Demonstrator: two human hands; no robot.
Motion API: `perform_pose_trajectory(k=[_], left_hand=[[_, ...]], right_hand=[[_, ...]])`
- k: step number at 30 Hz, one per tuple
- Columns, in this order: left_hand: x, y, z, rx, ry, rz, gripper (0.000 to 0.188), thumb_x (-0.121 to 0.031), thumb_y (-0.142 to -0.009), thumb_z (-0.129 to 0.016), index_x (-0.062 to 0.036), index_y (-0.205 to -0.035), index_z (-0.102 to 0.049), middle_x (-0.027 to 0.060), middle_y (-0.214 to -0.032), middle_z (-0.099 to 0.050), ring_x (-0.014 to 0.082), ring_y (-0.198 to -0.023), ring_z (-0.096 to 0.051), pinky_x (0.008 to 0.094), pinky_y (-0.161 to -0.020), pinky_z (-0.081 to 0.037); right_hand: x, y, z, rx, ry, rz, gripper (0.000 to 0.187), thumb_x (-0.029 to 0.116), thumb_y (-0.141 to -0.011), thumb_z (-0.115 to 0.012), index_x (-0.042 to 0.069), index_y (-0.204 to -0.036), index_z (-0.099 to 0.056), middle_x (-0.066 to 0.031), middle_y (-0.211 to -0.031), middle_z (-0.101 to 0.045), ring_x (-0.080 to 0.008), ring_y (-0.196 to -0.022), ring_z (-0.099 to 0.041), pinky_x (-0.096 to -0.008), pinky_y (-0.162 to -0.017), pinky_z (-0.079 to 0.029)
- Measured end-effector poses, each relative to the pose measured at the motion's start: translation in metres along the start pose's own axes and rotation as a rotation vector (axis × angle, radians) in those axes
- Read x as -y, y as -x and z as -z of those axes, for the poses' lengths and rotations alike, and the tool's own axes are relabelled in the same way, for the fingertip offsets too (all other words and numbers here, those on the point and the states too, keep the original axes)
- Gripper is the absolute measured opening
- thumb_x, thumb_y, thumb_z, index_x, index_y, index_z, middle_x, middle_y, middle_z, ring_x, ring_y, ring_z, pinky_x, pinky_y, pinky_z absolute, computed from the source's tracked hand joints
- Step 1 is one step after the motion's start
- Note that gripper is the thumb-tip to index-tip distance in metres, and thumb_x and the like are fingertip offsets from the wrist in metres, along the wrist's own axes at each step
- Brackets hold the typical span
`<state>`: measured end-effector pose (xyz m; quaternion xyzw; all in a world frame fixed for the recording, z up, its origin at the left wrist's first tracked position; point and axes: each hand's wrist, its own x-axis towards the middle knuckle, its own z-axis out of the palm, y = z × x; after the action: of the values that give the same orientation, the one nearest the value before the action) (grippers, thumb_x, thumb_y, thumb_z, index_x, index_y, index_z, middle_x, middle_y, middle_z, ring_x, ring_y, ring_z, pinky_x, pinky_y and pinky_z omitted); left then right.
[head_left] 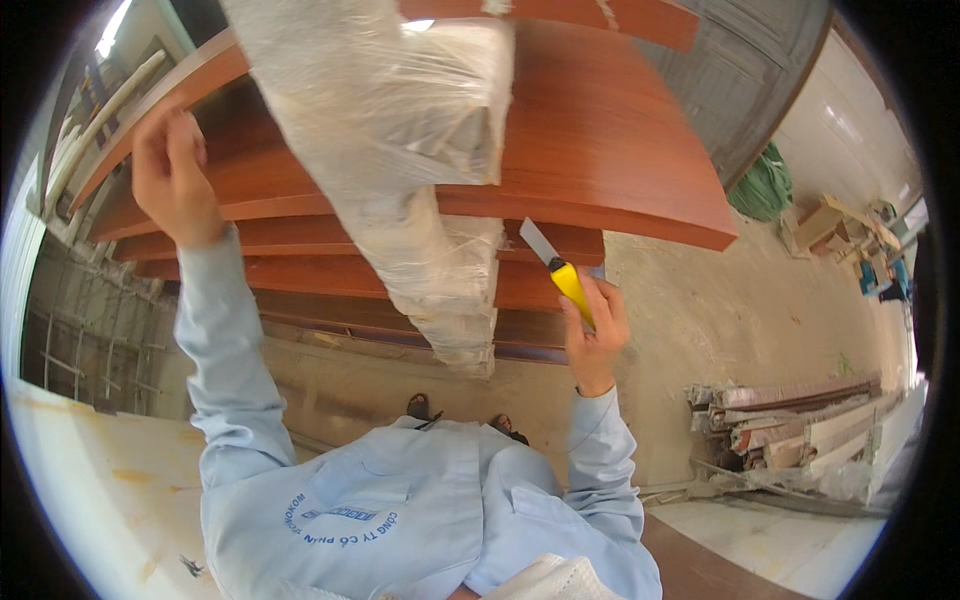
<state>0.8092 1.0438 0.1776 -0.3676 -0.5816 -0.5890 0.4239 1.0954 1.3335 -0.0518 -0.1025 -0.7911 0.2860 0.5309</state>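
Observation:
My right hand [597, 338] is closed round a yellow utility knife [570, 284]. Its blade is out and points up and to the left, near the front edges of the reddish-brown wooden boards [610, 130]. The boards lie stacked in several layers with gaps between them. A wide band of clear plastic stretch wrap [400, 170] runs down over the middle of the stack, wrinkled and torn in places. At the left, my left hand [180, 180] is at the upper boards, fingers curled; whether it grips a board or some film I cannot make out.
Right of me, a pile of wood offcuts and strips [800, 425] lies on the concrete floor [690, 310]. Farther back are a green bundle [765, 185], a cardboard box [825, 225] and a grey panelled door [735, 60]. A metal rack [85, 345] stands at the left.

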Motion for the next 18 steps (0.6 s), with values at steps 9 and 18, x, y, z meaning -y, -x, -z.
perform_pose_trajectory(k=[9,18], left_hand=[[-0.036,0.246,0.088,0.777,-0.376,0.159,0.027,-0.003,-0.085,-0.072,-0.006,-0.112,-0.071,0.0123,-0.09,-0.072,0.0333,-0.078,-0.067,0.0375,-0.069,-0.054],[-0.014,0.267,0.126,1.083,-0.487,0.713,0.022,-0.008,-0.095,-0.063,-0.0061,-0.115,-0.071,0.0158,-0.103,-0.07,0.0346,-0.091,-0.07,0.0412,-0.074,-0.055]], right_hand=[[-0.007,-0.029,-0.017,0.104,0.084,0.201,0.041,0.002,-0.084,-0.08,0.006,-0.124,-0.074,-0.0136,-0.107,-0.067,-0.0292,-0.095,-0.067,-0.0389,-0.081,-0.055],[0.018,-0.083,0.017,0.312,0.265,0.372,0.043,0.009,-0.083,-0.08,0.009,-0.125,-0.074,-0.01,-0.105,-0.066,-0.0276,-0.091,-0.065,-0.0387,-0.077,-0.054]])
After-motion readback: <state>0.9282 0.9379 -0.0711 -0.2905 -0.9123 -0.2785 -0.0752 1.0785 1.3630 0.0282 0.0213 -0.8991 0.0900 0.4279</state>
